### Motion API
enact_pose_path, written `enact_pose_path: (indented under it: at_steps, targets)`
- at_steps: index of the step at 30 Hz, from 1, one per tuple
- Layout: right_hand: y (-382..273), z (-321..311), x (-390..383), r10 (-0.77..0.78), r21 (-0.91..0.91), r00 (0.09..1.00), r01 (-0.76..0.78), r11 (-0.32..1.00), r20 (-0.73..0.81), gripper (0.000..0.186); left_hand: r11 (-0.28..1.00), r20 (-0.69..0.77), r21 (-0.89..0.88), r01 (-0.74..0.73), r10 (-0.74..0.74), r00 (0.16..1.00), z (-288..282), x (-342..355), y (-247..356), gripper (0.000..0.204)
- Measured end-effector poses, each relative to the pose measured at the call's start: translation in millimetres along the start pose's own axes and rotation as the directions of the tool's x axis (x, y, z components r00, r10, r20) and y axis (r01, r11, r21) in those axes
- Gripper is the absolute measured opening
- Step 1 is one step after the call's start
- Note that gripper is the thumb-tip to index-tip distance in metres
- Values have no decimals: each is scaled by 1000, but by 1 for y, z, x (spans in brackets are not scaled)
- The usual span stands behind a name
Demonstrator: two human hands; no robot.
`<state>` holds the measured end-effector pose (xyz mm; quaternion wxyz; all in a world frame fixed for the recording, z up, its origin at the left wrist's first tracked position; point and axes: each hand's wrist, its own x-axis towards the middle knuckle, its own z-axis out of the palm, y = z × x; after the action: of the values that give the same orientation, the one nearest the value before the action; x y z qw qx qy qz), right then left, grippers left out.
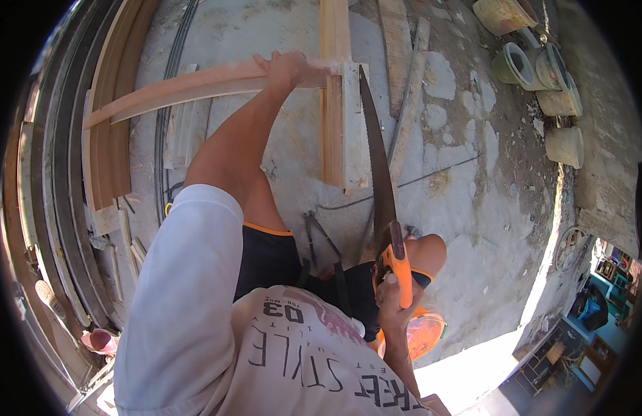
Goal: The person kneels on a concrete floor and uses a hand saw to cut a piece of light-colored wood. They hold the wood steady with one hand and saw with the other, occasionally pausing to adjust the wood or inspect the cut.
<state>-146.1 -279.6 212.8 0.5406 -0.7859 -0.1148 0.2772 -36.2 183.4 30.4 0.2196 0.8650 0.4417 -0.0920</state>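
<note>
My right hand (393,299) is wrapped round the orange handle of a handsaw (380,149), low in front of my body. The long toothed blade points away from me, its tip beside the end of a wooden plank (196,78). That plank runs from the left across to a wooden beam (332,139), with a pale board (355,132) alongside the beam. Farther out, my left hand (286,71) grips the plank near its right end, pressing on it from above. Whether the teeth touch the wood I cannot tell.
Long brown timbers (116,104) and dark metal beams (68,173) lie at the left. Loose boards (397,55) and a thin rod (438,171) lie on the concrete. Several buckets (565,147) line the right wall. An orange basin (426,336) stands beside my right forearm.
</note>
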Motion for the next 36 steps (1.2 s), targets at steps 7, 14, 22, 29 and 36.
enact_pose_path:
  at_steps: [7, 14, 22, 29, 36]
  targets:
    - [-37, 55, 163, 88, 7, 995, -89, 996, 50, 40, 1000, -16, -8, -9, 8, 1000, 1, 2, -3, 96]
    - [41, -20, -49, -40, -144, 999, 43, 989, 21, 42, 1000, 35, -4, 2, -1, 999, 2, 7, -6, 96]
    - [-1, 43, 145, 67, 122, 995, -75, 990, 73, 39, 1000, 10, 7, -18, 18, 1000, 3, 8, 0, 102]
    - [66, -17, -39, 22, 26, 1000, -23, 999, 21, 42, 1000, -3, 16, -12, 12, 1000, 9, 12, -14, 101]
    - [68, 30, 79, -11, 90, 1000, 11, 996, 0, 32, 1000, 31, 16, -17, 16, 999, 7, 3, 0, 96]
